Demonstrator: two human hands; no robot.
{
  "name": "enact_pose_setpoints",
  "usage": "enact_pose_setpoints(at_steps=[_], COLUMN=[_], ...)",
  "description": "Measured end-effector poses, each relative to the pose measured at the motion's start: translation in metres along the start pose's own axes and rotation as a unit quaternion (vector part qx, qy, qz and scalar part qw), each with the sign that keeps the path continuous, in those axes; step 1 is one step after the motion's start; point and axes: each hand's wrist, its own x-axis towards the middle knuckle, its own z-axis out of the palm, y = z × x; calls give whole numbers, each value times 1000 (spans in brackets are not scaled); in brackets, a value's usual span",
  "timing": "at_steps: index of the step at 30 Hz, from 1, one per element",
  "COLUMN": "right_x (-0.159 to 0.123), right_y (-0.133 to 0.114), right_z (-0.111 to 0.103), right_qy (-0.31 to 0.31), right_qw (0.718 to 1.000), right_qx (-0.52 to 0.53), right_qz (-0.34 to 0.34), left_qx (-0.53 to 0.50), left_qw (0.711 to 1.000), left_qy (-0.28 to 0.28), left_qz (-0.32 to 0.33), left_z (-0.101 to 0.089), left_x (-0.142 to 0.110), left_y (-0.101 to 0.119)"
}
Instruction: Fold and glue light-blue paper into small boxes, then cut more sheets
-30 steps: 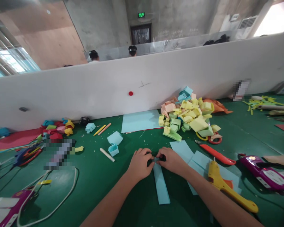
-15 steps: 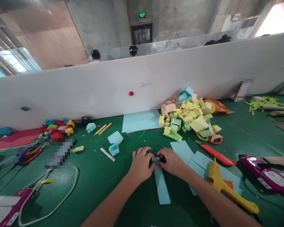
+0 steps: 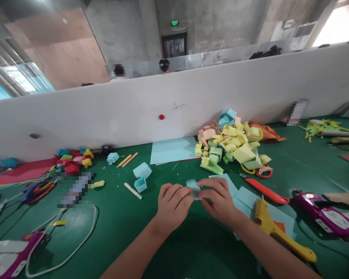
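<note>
- Blue paper piece (image 3: pixel 192 186), left of the yellow glue gun (image 3: pixel 263 213): probably light, easily creased; best held by its edges.
- My left hand (image 3: pixel 173 205), right hand (image 3: pixel 219 199): each grip pinching it.

Here's the light-blue paper (image 3: pixel 193 187), a small, compact shape, tilted between the left fingers (image 3: pixel 181 193) and right fingers (image 3: pixel 209 185), its folds blurred!

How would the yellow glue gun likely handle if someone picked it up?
The yellow glue gun would probably feel stiff, given its solid moulded-looking body. Its long handle and short nozzle suggest uneven balance, so it may tip when lifted. Lying partly on blue paper, it might drag the sheets.
</note>
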Motion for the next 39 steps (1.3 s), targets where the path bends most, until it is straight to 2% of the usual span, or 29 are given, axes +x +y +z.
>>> enact_pose_setpoints(at_steps=[2, 3, 8, 13, 17, 21, 26, 34, 39], right_x=[-5, -6, 2, 5, 3, 3, 6, 9, 9], right_y=[-1, 0, 8, 11, 12, 16, 18, 24, 32], right_z=[-1, 0, 8, 14, 17, 21, 24, 28, 31], right_qy=[30, 27, -85, -149, -180, -184, -176, -165, -169], right_qw=[998, 998, 995, 988, 980, 971, 963, 966, 969], right_qx=[-25, -36, -52, -37, -29, -24, -10, -13, -25], right_qz=[-40, -51, -15, 29, 81, 149, 203, 198, 180], left_qx=[39, 47, 14, -10, -24, -40, -54, -44, -8], left_qw=[997, 996, 997, 990, 980, 972, 969, 976, 980], left_qy=[53, 56, -58, -128, -163, -170, -173, -150, -158], left_qz=[50, 53, -46, -66, -111, -158, -167, -152, -119], left_z=[-3, -2, 19, 36, 41, 45, 44, 46, 42], left_x=[-5, -6, -4, -4, -6, -5, -3, -4, -4], left_y=[2, 2, -5, -12, -13, -15, -15, -20, -24])
